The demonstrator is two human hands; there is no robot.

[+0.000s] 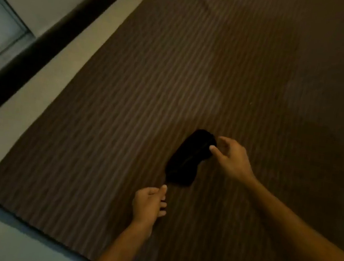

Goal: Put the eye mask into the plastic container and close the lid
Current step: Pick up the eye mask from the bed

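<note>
A black eye mask [187,158] lies slantwise on a brown striped mat [125,114]. My right hand [231,156] is at the mask's upper right end, thumb pressed on the fabric and forefinger curved past its edge, pinching it. My left hand [149,203] hovers just below the mask's lower end with its fingers loosely curled and the thumb tip pointing at the mask, a small gap away, holding nothing. No plastic container or lid is in view.
The mat's left edge runs diagonally along a pale floor [3,154]. A dark skirting strip [48,41] and a light wall with a framed panel [1,25] are at the upper left. The picture is dim and slightly blurred.
</note>
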